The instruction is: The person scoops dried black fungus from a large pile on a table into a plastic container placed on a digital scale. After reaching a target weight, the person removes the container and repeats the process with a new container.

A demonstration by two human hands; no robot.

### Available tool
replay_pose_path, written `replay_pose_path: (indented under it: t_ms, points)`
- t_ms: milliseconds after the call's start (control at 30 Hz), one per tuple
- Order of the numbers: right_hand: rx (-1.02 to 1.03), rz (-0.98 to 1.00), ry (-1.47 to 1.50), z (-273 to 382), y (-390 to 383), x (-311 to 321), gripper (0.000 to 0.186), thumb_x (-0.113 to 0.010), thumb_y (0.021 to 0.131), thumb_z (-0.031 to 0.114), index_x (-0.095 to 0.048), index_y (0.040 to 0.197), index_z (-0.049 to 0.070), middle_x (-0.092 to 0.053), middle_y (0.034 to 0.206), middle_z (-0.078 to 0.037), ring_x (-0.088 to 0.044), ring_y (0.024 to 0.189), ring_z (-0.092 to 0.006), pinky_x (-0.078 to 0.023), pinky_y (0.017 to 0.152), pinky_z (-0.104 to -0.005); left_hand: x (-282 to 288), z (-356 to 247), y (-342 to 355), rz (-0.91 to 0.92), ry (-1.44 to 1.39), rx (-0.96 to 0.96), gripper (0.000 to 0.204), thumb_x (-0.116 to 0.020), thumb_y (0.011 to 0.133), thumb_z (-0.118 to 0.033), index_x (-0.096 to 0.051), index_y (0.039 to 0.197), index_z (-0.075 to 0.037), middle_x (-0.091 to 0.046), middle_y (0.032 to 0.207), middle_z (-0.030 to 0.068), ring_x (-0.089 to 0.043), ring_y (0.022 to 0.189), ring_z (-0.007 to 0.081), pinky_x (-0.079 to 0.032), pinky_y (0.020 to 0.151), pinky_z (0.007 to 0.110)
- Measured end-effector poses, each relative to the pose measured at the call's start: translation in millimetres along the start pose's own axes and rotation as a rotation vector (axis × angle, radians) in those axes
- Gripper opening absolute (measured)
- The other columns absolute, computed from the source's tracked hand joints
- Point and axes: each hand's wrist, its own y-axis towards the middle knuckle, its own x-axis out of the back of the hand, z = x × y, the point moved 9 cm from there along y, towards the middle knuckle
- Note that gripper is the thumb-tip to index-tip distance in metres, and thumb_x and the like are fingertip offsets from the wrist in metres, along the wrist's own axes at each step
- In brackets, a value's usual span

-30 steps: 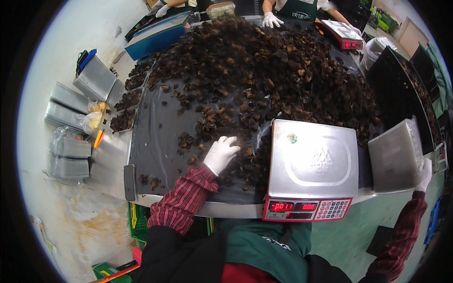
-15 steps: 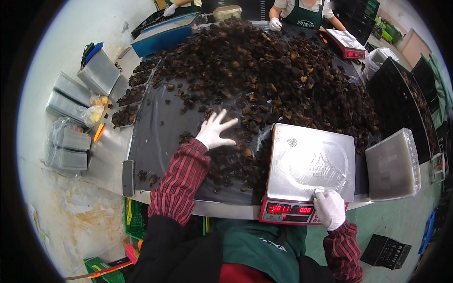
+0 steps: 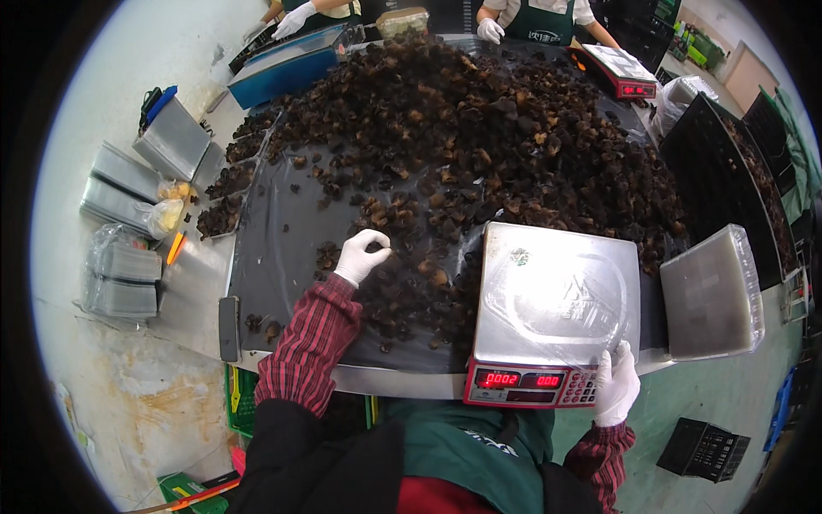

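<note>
My left hand (image 3: 366,253), gloved in white, has its thumb and index finger pinched over loose dark dried fungus (image 3: 390,214) on the black sheet (image 3: 265,257); what it holds, if anything, is too small to name. My right hand (image 3: 615,385), also gloved, grips the near right edge of a thin clear plastic piece (image 3: 565,317), perhaps a bag or tray, lying on the steel plate (image 3: 514,283) of the red weighing scale (image 3: 484,390). A stack of clear plastic packaging (image 3: 711,291) stands right of the scale.
Filled trays (image 3: 218,218), metallic packs (image 3: 120,180) and a phone (image 3: 229,328) line the left. A blue box (image 3: 274,77) and second scale (image 3: 625,77) are at the back, with co-workers' gloved hands (image 3: 490,30). Black crates (image 3: 711,188) stand right, another (image 3: 702,450) below.
My right hand has come from the packaging stack onto the scale, where clear plastic now lies. My left hand spread out over the fungus, then curled into a pinch. The scale's display changed.
</note>
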Motion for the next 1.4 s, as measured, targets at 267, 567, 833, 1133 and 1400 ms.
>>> replay_pose_path:
  t_ms: [267, 567, 833, 1133, 1400]
  points:
    - [0.128, -0.037, 0.089, -1.5, 18.1, -21.5, 0.028, -0.056, 0.092, 0.011, -0.058, 0.115, -0.004, -0.067, 0.099, -0.022, -0.067, 0.092, -0.0324, -0.051, 0.081, -0.0371, -4.9, -125.2, 28.9, -0.057, -0.528, 0.113, 0.013, -0.069, 0.077, -0.001, -0.068, 0.090, 0.000, -0.069, 0.096, 0.0063, -0.062, 0.091, 0.0129, -0.048, 0.086, 0.028]
    - [0.093, 0.061, 0.070, 33.3, 28.4, -36.1, 0.030, -0.054, 0.092, 0.015, -0.058, 0.116, -0.003, -0.066, 0.099, -0.023, -0.065, 0.092, -0.0368, -0.051, 0.080, -0.0402, -172.9, -252.4, -26.6, 0.228, -0.141, -0.337, 0.027, -0.071, 0.078, -0.022, -0.064, 0.099, -0.005, -0.056, 0.108, 0.0146, -0.056, 0.099, 0.0308, -0.045, 0.087, 0.039]
    - [0.164, 0.052, 0.152, 37.3, 29.3, -25.4, 0.030, -0.051, 0.095, 0.018, -0.059, 0.115, -0.004, -0.065, 0.104, -0.023, -0.064, 0.097, -0.0368, -0.050, 0.082, -0.0400, -62.0, -193.4, -0.8, -0.165, 0.315, -0.474, 0.024, -0.069, 0.073, -0.009, -0.070, 0.097, -0.009, -0.061, 0.108, 0.0092, -0.056, 0.104, 0.0295, -0.046, 0.089, 0.041]
    - [0.113, 0.025, 0.224, 11.6, 31.5, -30.1, 0.030, -0.052, 0.096, 0.019, -0.060, 0.114, -0.004, -0.066, 0.102, -0.021, -0.065, 0.096, -0.0333, -0.050, 0.084, -0.0375, -39.5, -69.3, 0.9, -0.154, 0.568, -0.211, 0.012, -0.073, 0.070, -0.016, -0.071, 0.082, -0.015, -0.056, 0.130, 0.0066, -0.043, 0.126, 0.0329, -0.033, 0.104, 0.045]
    - [0.089, -0.057, 0.340, -11.6, 33.6, -14.8, 0.028, -0.055, 0.098, 0.021, -0.059, 0.112, -0.003, -0.062, 0.081, -0.006, -0.054, 0.059, -0.0081, -0.044, 0.052, -0.0231, 149.1, -70.5, -152.4, -0.234, 0.535, 0.147, 0.008, -0.067, 0.076, -0.013, -0.066, 0.079, -0.006, -0.064, 0.116, 0.0124, -0.057, 0.111, 0.0320, -0.046, 0.094, 0.039]
